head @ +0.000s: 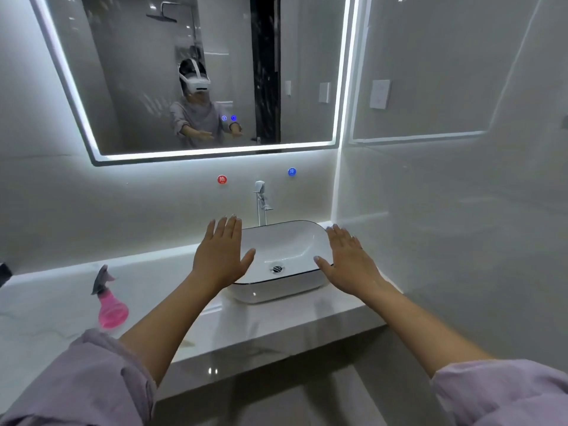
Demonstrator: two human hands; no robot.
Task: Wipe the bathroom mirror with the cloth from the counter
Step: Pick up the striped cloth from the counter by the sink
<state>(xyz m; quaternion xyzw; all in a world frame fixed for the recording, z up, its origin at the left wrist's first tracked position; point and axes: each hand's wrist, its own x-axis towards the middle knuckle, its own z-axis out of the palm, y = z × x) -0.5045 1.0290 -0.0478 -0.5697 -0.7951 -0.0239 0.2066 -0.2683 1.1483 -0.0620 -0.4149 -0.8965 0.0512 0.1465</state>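
The large mirror (307,72) with a lit white border hangs on the wall above the counter. My left hand (219,252) is stretched out flat, palm down, over the left rim of the basin, holding nothing. My right hand (349,259) is stretched out flat the same way over the basin's right rim, also holding nothing. No cloth shows anywhere in view; a small dark object (4,273) sits at the far left edge of the counter, too cut off to identify.
A white basin (285,241) sits on the pale marble counter (55,309), with a chrome tap (261,201) behind it. A pink spray bottle (110,302) stands on the counter to the left. Red (222,179) and blue (292,172) round labels mark the wall. A wall closes the right side.
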